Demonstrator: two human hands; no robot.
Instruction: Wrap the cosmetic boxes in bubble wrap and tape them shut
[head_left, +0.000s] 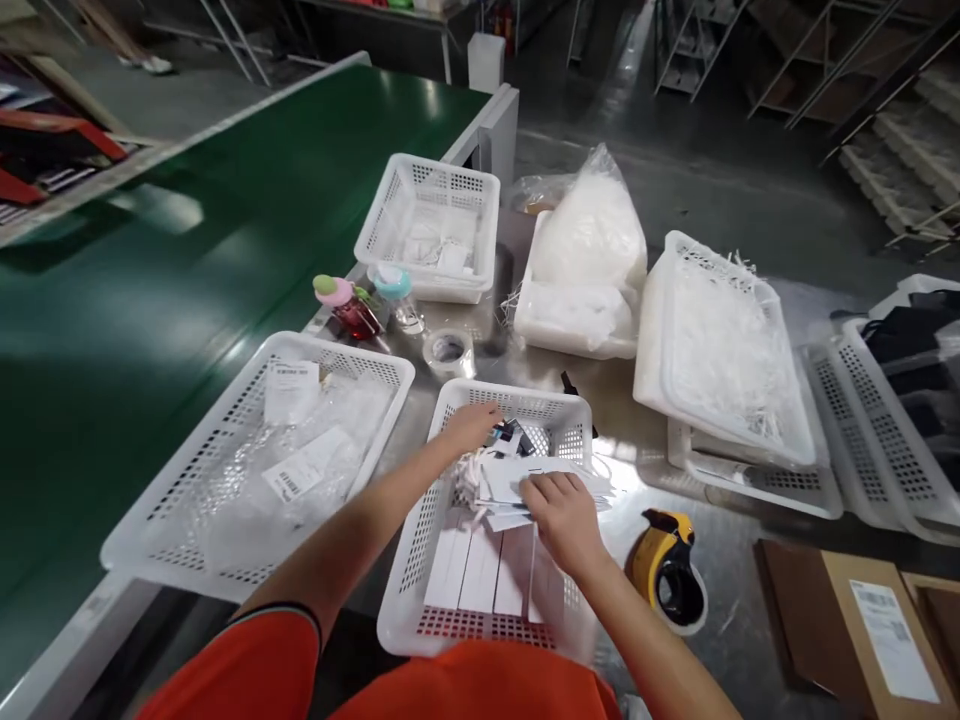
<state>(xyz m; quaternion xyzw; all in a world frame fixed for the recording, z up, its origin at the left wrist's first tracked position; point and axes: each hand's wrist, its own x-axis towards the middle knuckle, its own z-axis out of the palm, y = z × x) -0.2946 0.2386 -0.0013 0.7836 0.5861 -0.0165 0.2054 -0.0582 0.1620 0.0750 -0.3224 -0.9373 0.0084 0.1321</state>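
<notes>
A white perforated basket [431, 520] stands in front of me on the metal table, filled with white paper cards [480, 570] in rows. My right hand [566, 520] presses down on a loose stack of white cards [517, 480] lying across the basket's middle. My left hand [472, 425] reaches into the basket's far end, fingers curled around some small dark items [514, 437]; its exact grip is hard to make out.
A basket of clear plastic bags with labels [255, 470] sits to the left, beside a green conveyor belt [150, 270]. Two bottles [352, 305], a tape roll [448, 350], a yellow tape dispenser [667, 575], more white baskets [720, 350] and cardboard boxes [847, 620] surround it.
</notes>
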